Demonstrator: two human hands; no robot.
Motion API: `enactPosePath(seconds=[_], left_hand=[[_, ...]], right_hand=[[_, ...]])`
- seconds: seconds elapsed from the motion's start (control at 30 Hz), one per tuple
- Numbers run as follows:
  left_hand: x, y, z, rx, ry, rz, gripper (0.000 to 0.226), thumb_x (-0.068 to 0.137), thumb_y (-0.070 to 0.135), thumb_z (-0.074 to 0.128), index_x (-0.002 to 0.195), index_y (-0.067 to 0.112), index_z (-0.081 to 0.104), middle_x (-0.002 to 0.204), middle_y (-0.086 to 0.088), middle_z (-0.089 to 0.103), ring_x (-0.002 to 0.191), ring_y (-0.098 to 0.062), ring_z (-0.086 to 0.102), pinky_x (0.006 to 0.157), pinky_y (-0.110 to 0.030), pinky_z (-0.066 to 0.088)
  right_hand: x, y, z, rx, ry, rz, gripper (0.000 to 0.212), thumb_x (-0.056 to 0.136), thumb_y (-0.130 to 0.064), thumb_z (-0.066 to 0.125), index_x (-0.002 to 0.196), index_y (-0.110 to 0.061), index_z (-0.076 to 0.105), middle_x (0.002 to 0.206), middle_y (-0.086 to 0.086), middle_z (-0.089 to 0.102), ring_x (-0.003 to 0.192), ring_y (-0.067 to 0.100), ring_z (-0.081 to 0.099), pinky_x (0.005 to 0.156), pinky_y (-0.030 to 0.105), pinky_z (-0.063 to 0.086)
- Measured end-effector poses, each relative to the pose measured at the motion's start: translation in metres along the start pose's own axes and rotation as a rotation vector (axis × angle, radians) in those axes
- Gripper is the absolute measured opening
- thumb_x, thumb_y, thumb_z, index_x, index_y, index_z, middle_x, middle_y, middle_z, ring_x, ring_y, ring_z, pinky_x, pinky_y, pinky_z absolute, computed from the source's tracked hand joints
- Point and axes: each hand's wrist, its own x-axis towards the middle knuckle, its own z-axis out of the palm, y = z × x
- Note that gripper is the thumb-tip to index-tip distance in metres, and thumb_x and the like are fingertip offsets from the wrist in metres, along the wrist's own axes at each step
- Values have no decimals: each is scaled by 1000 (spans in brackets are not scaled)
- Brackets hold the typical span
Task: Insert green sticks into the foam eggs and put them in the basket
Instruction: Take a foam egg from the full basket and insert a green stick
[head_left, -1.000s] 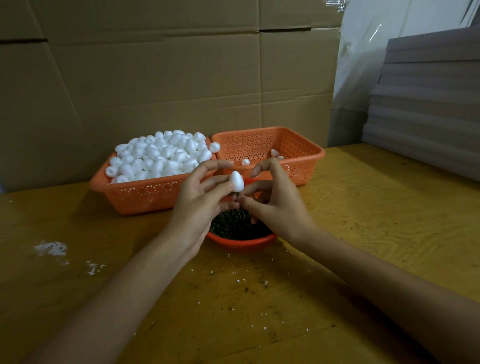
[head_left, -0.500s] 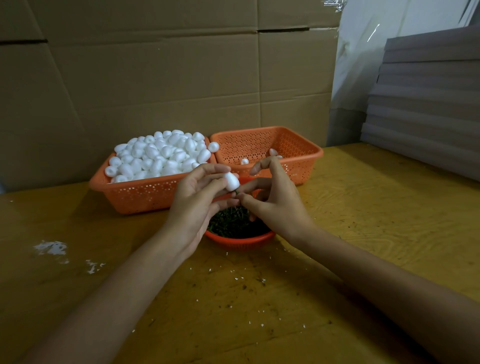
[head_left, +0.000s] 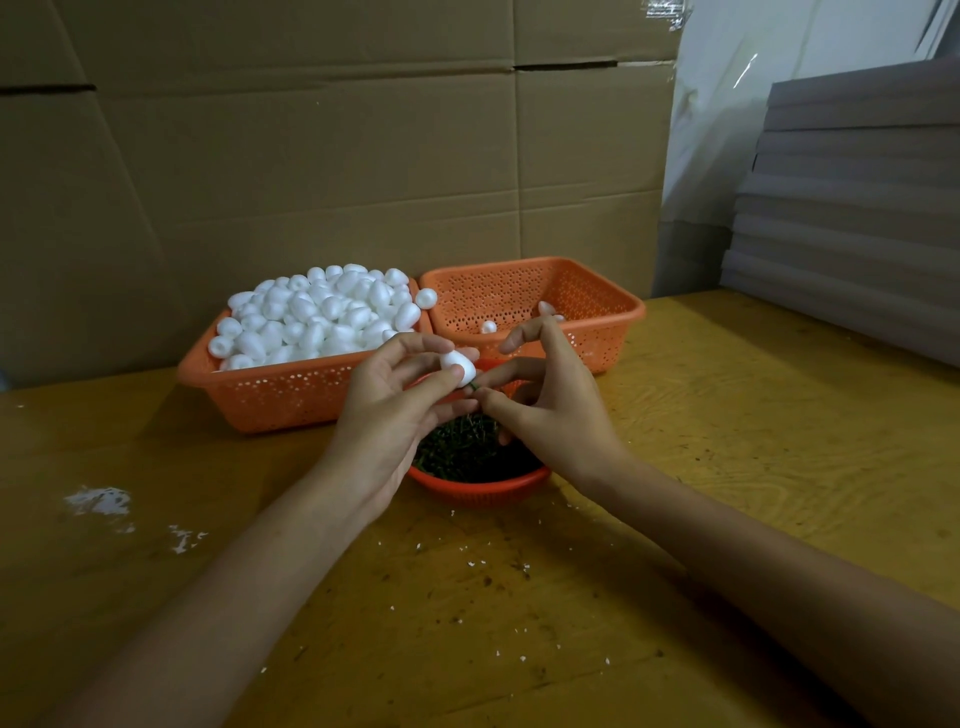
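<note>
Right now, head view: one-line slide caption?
Left hand holds a foam egg while right hand pinches a green stick at its base.

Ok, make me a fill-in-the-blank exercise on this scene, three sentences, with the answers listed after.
1. The left hand holds a white foam ____ above the small bowl.
2. The full basket stands to the ____ of the near-empty basket.
3. The right hand pinches a ____ stick.
Missing words: egg; left; green.
</note>
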Motion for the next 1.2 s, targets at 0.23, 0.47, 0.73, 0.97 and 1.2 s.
enactPosePath(seconds=[0.23,0.47,0.73,0.97,1.2], left_hand=[[3,-1,-1,-20,-7,-1,32,99,-2,65,129,5,59,120,-11,77,109,-28,75,82,-32,62],[3,-2,-1,-13,-10,-14,26,100,1,65,125,5,65,120,-10,77,112,-27,75,83,-32,63],[4,-4,-3,-10,-14,-4,27,99,2,67,126,7,66,121,-12,76,115,-26,74,84,-32,62],[3,-5,-4,-21,-16,-5,29,97,2,68,125,11,72,122,-10,75,113,-23,74,80,-29,61],[5,-6,-5,-11,-24,-8,30,97,3,69,125,13,74,123,-11,74,114,-24,74,81,-30,61]], right_hand=[[0,-1,-2,22,-1,19,38,89,-10,78,109,-22,48,94,-5,79,64,25,75,57,45,63],[0,-4,-4,29,-7,23,30,90,-8,79,105,-17,54,95,-2,80,61,25,74,58,43,63],[1,-6,-3,17,-3,21,23,89,-17,82,98,-18,61,91,-2,80,56,21,73,52,31,57],[0,-7,-3,18,-16,25,26,88,-15,84,98,-16,61,88,-2,80,57,20,73,55,34,60],[0,-7,-3,15,-25,28,26,88,-13,83,100,-13,60,87,-1,80,57,22,73,56,36,61]])
